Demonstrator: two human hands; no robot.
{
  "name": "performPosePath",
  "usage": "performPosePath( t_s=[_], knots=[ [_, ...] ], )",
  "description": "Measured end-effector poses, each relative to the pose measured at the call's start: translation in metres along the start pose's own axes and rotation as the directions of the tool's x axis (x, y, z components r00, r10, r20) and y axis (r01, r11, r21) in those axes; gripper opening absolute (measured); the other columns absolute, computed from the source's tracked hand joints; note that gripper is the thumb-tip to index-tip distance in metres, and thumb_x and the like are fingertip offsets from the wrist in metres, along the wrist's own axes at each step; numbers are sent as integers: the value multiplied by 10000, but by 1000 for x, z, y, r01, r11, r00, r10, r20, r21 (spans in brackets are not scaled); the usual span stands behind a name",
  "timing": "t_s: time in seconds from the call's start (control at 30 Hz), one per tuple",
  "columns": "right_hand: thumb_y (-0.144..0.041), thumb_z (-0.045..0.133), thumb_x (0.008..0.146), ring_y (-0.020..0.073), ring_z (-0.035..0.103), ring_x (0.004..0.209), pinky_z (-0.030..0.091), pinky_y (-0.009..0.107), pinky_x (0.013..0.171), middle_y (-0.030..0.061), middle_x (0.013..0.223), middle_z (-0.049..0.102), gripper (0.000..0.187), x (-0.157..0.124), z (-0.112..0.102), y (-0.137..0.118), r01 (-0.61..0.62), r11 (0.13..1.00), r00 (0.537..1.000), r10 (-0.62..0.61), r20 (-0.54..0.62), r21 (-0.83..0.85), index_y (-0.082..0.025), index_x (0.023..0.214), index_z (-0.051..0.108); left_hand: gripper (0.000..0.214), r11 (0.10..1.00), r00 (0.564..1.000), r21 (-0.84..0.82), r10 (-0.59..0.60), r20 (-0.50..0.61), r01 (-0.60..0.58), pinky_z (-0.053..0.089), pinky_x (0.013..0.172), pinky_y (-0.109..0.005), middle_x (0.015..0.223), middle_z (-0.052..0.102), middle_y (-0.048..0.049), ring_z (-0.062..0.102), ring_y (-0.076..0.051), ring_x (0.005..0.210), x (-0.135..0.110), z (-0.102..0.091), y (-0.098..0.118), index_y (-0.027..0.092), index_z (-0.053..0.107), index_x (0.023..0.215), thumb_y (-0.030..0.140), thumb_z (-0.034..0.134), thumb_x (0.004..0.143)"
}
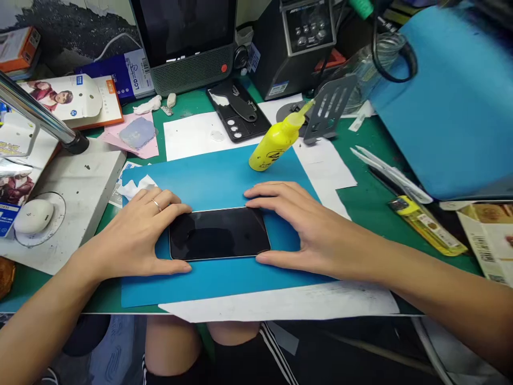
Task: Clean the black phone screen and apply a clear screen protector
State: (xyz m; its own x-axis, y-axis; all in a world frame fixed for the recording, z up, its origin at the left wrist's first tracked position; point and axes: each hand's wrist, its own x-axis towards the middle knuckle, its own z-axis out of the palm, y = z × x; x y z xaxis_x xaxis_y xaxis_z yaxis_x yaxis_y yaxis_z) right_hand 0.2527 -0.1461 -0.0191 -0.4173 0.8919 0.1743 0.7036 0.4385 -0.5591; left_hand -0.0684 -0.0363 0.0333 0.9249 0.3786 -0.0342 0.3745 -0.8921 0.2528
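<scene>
A smartphone with a dark screen lies face up on the blue mat, its long side running left to right. My left hand, a ring on one finger, grips the phone's left end, thumb at the near edge and index finger at the far edge. At the right end, my right hand holds the corners the same way, thumb below and fingers above. A yellow squeeze bottle with a nozzle stands on the mat behind the phone. Crumpled white tissue sits just beyond my left hand.
Behind the mat lie a black phone back cover and a slotted dark phone stand. To the right are white tweezers and a yellow packaged tool. A white box bearing an earbud case stands left. A monitor stands behind.
</scene>
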Motion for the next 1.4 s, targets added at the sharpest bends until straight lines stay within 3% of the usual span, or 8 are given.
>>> performPosePath(
  t_s=[0.27,0.4,0.6,0.73,0.87,1.1,1.23,1.4],
  knots=[
    [-565,738,926,381,618,1302,560,551,1096,189,1380,669,628,2,0,9,147,987,985,-152,-77,-71,-161,1401,662,681,991,991,103,99,-93,-90,454,873,-437,1094,686,-124,626,-277,940,4,4,-3,127,661,1261,707,689,906],
    [-646,713,915,377,633,1287,578,548,1073,189,1380,675,715,2,0,11,151,988,985,-154,-73,-39,-171,1445,642,765,975,982,187,145,-123,-121,440,864,-476,1114,717,-139,640,-306,949,2,-10,-6,162,679,1276,817,401,996],
    [-700,585,971,361,640,1321,595,529,1050,144,1466,656,720,1,-4,22,71,996,975,-59,-216,52,-289,1561,555,466,875,940,371,-227,-256,312,475,979,-565,1253,712,-154,629,-387,1155,-10,-26,-7,224,688,1329,481,379,1093],
    [-649,567,1009,307,706,1217,632,448,952,131,1355,729,575,7,-4,27,45,987,966,-4,-258,153,-272,1429,680,488,865,931,349,-313,-186,360,527,1000,-542,1260,698,-176,640,-380,1162,-15,-9,-20,159,668,1358,471,423,1073],
    [-652,585,1000,313,733,1166,630,476,964,127,1289,767,547,10,-5,29,20,986,956,30,-293,164,-243,1325,747,330,844,877,254,-419,-235,472,562,857,-442,1102,709,-141,678,-329,1057,-16,1,-25,162,728,1152,362,485,1051],
    [-568,586,1022,296,774,1027,623,462,906,100,1134,817,431,17,-24,5,112,994,978,-112,-175,-10,-247,1233,781,227,922,827,123,-262,-497,366,564,832,-374,984,742,-71,676,-242,946,-35,7,24,204,775,1036,297,569,1060],
    [-528,540,1055,265,788,948,631,412,841,93,1077,831,435,34,-22,-7,209,976,970,-216,-115,-67,-198,1203,783,264,931,868,215,-165,-469,293,591,818,-388,1047,761,-96,678,-244,927,-36,26,46,170,788,1064,255,538,1078],
    [-412,572,1052,262,797,1007,635,417,918,70,1065,845,311,40,-5,5,230,972,935,-236,-265,-56,-216,1119,803,339,917,908,302,-125,-401,260,604,933,-468,1225,759,-175,691,-309,1087,-44,41,67,87,730,1269,252,491,1094]
  ],
)
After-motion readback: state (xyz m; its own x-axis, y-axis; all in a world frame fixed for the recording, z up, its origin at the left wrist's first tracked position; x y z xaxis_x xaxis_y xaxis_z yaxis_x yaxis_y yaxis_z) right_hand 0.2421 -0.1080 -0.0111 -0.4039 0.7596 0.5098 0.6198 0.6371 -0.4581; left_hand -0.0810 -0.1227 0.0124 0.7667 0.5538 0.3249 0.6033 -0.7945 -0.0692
